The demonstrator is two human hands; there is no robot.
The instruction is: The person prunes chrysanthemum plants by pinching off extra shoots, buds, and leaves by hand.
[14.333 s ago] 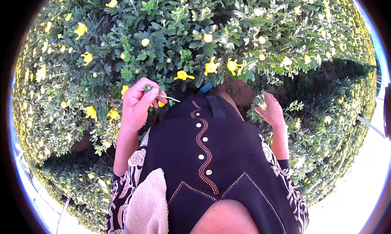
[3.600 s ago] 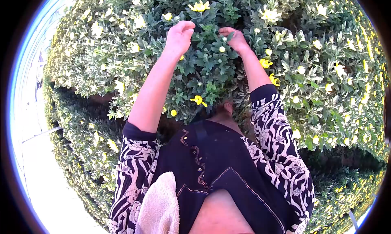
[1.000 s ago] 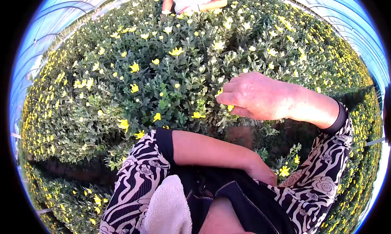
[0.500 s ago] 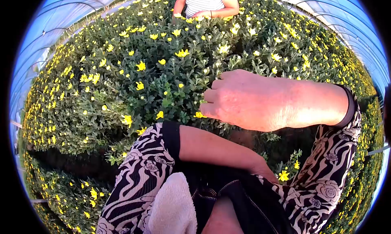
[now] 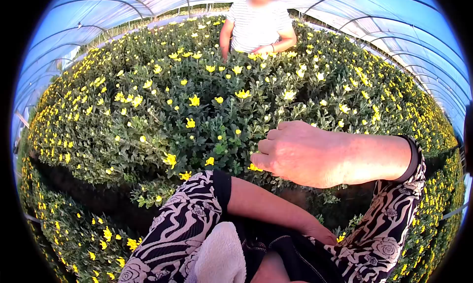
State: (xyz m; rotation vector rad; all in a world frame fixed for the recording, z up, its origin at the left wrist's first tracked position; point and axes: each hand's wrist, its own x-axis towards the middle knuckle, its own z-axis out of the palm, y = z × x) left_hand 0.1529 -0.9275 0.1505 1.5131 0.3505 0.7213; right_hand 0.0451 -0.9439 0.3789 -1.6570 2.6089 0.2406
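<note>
My right hand (image 5: 295,155) reaches in from the right over the chrysanthemum plants. Its fingers are curled closed, with a yellow chrysanthemum flower (image 5: 254,167) at their tips, partly covered by the hand. The thumb is hidden underneath. My left hand (image 5: 322,233) is low in front of my body, its forearm crossing to the right. The fingers pass out of sight behind my patterned right sleeve (image 5: 362,248). Close to that hand, a bit of yellow flower (image 5: 340,238) shows beside the sleeve.
Dense chrysanthemum plants with yellow blooms and buds (image 5: 194,100) fill the bed ahead. A person in a striped shirt (image 5: 256,29) stands across the bed. A dark furrow (image 5: 93,192) runs at left. A white towel (image 5: 221,253) hangs at my front. Hoops and film arch overhead.
My view has tilted up, so the plants and both arms appear lower and more of the other person shows. My right hand stays by the same yellow flower, fingers still curled.
</note>
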